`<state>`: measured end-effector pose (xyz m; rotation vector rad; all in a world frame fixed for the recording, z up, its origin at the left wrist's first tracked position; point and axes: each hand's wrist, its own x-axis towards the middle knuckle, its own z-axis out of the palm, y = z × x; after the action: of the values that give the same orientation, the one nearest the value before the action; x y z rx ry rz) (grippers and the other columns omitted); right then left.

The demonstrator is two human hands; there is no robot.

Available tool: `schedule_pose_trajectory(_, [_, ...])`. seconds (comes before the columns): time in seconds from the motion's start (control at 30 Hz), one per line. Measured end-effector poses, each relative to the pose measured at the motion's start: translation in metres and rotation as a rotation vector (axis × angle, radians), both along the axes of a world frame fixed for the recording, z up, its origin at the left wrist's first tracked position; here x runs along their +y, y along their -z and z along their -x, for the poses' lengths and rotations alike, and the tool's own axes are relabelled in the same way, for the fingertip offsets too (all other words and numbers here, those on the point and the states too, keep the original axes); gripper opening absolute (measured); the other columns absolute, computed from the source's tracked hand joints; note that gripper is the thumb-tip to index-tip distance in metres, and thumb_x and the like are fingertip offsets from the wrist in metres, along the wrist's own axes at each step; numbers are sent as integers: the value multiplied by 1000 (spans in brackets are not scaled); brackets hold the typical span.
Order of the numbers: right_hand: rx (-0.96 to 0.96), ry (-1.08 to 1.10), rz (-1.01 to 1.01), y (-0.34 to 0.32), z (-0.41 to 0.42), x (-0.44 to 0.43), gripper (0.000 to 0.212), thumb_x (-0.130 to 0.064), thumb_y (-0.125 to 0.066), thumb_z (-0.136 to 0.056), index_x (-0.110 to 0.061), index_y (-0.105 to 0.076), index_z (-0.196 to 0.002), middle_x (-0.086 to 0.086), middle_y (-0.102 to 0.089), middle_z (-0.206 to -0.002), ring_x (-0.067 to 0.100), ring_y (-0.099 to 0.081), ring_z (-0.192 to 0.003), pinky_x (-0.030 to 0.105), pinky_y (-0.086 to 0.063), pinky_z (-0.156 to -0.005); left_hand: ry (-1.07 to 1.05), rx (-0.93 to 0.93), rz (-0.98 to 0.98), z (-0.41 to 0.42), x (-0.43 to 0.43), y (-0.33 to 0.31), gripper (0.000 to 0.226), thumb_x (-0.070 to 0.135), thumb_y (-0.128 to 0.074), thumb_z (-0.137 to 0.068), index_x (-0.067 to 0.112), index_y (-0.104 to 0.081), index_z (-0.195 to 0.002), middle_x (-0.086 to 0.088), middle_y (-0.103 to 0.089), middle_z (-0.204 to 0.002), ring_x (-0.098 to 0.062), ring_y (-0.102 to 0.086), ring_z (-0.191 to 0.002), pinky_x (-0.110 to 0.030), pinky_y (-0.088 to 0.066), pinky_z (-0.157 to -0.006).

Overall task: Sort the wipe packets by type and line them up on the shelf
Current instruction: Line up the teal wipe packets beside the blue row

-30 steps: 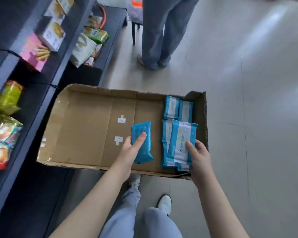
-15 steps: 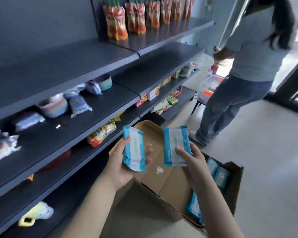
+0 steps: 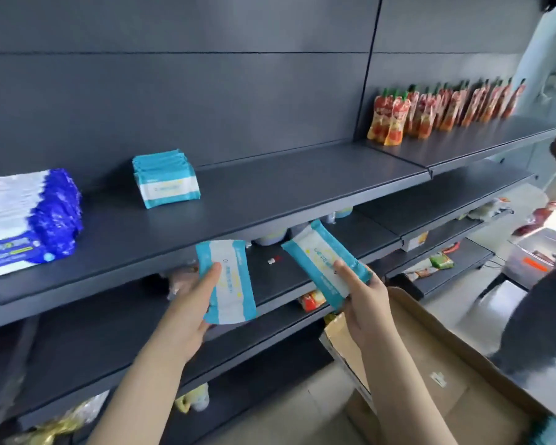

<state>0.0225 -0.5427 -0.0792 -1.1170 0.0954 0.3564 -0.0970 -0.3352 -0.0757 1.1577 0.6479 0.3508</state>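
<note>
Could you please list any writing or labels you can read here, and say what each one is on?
None can be read.
Blue packets: label print blurred.
Teal stack: print too small.
Packet in left hand: print blurred.
Packet in right hand: print blurred.
Red pouches: too blurred.

Two teal-and-white wipe packets are in the air, below the front edge of the top shelf [image 3: 270, 191]. Left packet [image 3: 227, 281]: roughly upright, white centre panel facing the camera, pinched in the left hand [image 3: 190, 295]. Right packet [image 3: 326, 263]: tilted, top end leaning left, held in the right hand [image 3: 363, 303]. On the shelf: teal stack [image 3: 166, 178] standing in a row near the back; blue-and-white stack [image 3: 29, 220] at far left, well apart from it.
</note>
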Motion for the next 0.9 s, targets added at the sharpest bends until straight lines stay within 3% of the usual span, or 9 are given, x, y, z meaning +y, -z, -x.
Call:
schedule_pose_trajectory(0.1, [20, -55, -17, -10, 9, 53, 13, -14, -68, -91, -9, -62, -102, 1, -77, -87, 17, -75, -82, 28, -61, -67, -80, 7, -110, 24, 50, -6, 26, 16, -64, -94, 24, -57, -117, 1, -70, -116, -17, -70, -99, -34, -56, -69])
schedule_pose_trajectory(0.2, [-20, -117, 47, -17, 12, 96, 14, -18, -67, -92, -9, -63, -103, 5, -75, -99, 17, -75, -86, 28, -62, -70, -121, 43, -160, 36, 86, -14, 39, 10, -70, -89, 28, -51, -118, 0, -67, -117, -22, -70, -99, -37, -58, -65])
schedule_pose_trajectory(0.43, [-65, -276, 88, -25, -4, 175, 20, -19, -67, -92, -14, -63, -111, 2, -72, -107, 18, -72, -97, 36, -60, -83, -283, 3, -88, 45, 140, -27, 25, 19, -65, -94, 18, -51, -115, -10, -71, -109, -27, -74, -87, -46, -60, -74])
schedule_pose_trajectory(0.57, [-98, -398, 49, -26, -33, 207, 12, -9, -65, -93, -13, -59, -103, 10, -72, -113, 15, -72, -91, 28, -58, -67, -355, 13, -47, 36, 166, -28, 19, 19, -60, -97, 13, -51, -114, -12, -70, -109, -27, -73, -90, -46, -60, -71])
schedule_pose_trajectory(0.77, [-74, -660, -65, -26, -83, 251, 41, 13, -57, -88, -8, -57, -124, 10, -72, -116, 22, -73, -96, 31, -60, -69, -427, -24, 34, 1, 188, -23, 23, 6, -58, -96, 15, -50, -115, -12, -67, -114, -26, -69, -100, -45, -60, -71])
schedule_pose_trajectory(0.9, [15, -774, -172, -24, -114, 277, 40, 1, -56, -93, -11, -56, -130, 9, -70, -123, 27, -67, -112, 40, -58, -89, -437, -31, 43, -25, 200, -22, 35, -1, -52, -97, 22, -50, -123, -8, -65, -115, -26, -69, -100, -44, -60, -72])
